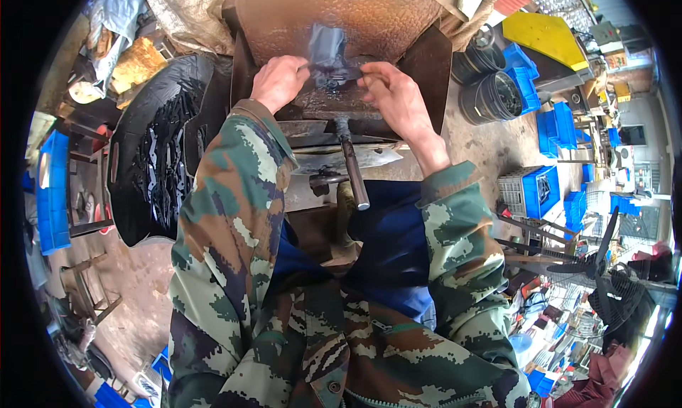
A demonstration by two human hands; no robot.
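Observation:
My left hand [278, 83] and my right hand [399, 101] are both closed, fingertips pinching opposite ends of a thin dark metal strip [338, 75]. The strip lies crosswise between them, in front of a wet grey patch [327, 44] on a brown, dimpled guard [273, 24]. Its exact shape is hard to make out against the dark metal. Just below runs a wet, dirty metal ledge [327, 106]. From that ledge a round metal bar [352, 168] sticks out towards me. Camouflage sleeves cover both my forearms.
To my left stands a black tub [128, 188] holding several dark, glossy strips [169, 159]. Black buckets [490, 99] and blue crates [540, 191] stand at right, with a yellow panel [543, 39] behind. A black fan [604, 280] is at the lower right.

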